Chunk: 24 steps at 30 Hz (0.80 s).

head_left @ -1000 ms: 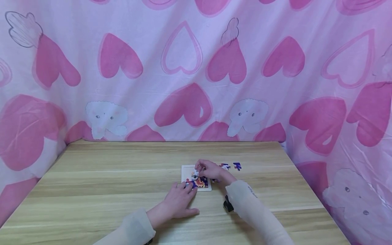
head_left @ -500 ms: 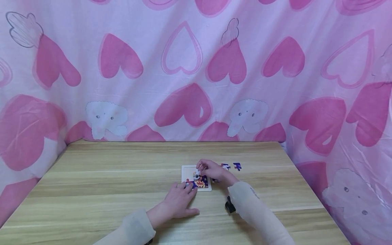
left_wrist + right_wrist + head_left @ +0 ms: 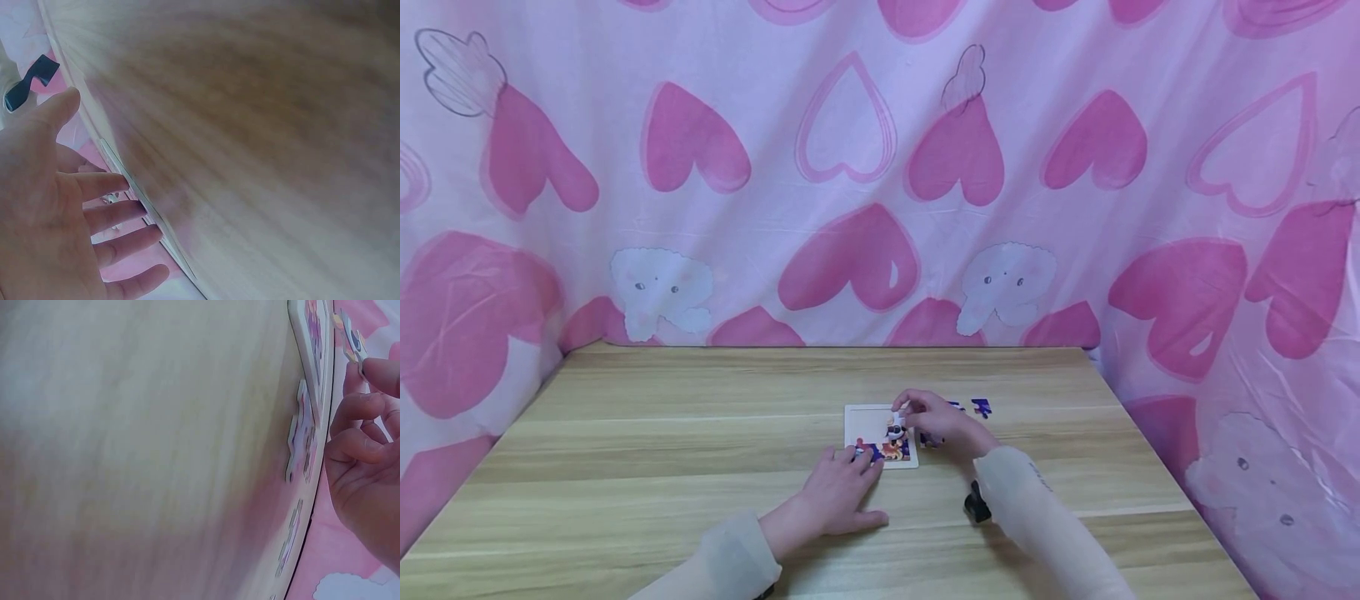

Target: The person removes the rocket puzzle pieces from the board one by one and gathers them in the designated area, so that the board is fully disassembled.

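A white-rimmed puzzle tray (image 3: 863, 422) lies on the table, with joined purple and orange pieces along its near side. My left hand (image 3: 841, 495) rests palm down, its straight fingers on the tray's near left edge; in the left wrist view the fingers (image 3: 119, 215) reach to that edge. Between thumb and index finger, my right hand (image 3: 936, 418) pinches a puzzle piece (image 3: 895, 429) with a white and dark print. That puzzle piece (image 3: 354, 339) is raised above the tray in the right wrist view. Part of the tray's right side is hidden by the right hand.
Loose puzzle pieces lie right of the tray: one purple piece (image 3: 981, 407) farther off, another piece (image 3: 931, 439) beside the rim, and one partly behind the right hand. The wooden table (image 3: 647, 433) meets a pink heart-print curtain (image 3: 730, 233) at its back.
My right hand has moved slightly to the right, carrying the pinched puzzle piece toward the tray's right side. My left hand has stayed in place.
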Each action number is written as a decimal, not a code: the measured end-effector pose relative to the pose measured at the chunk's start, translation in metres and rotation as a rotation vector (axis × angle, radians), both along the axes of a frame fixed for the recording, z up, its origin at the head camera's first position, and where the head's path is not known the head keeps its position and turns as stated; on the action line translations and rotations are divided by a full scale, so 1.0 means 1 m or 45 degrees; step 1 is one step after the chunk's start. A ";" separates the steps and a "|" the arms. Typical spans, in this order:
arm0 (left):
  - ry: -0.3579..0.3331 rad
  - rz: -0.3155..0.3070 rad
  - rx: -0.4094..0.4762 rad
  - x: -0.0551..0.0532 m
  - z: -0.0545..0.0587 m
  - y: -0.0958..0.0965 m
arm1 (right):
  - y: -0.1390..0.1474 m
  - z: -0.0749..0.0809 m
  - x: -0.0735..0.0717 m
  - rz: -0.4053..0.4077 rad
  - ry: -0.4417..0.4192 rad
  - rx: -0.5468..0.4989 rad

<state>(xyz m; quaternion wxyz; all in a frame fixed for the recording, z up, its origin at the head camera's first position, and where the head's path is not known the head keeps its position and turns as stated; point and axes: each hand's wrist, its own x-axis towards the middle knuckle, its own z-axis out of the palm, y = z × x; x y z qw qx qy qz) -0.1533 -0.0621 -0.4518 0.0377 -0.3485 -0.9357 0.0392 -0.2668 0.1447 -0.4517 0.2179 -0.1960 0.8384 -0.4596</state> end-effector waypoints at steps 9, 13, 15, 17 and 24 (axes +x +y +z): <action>0.001 0.000 -0.014 0.000 -0.001 0.000 | 0.015 0.001 0.001 0.054 -0.016 -0.092; 0.010 -0.002 -0.014 0.000 -0.001 0.001 | 0.022 0.000 0.001 0.043 -0.011 -0.115; 0.006 -0.001 -0.011 0.000 -0.001 0.000 | 0.025 0.000 0.003 0.014 -0.021 -0.093; -0.001 0.001 -0.010 0.000 -0.001 0.000 | 0.028 0.000 0.004 -0.014 -0.025 -0.060; 0.001 0.002 -0.007 0.000 -0.002 0.000 | 0.042 0.002 0.005 -0.026 -0.037 -0.098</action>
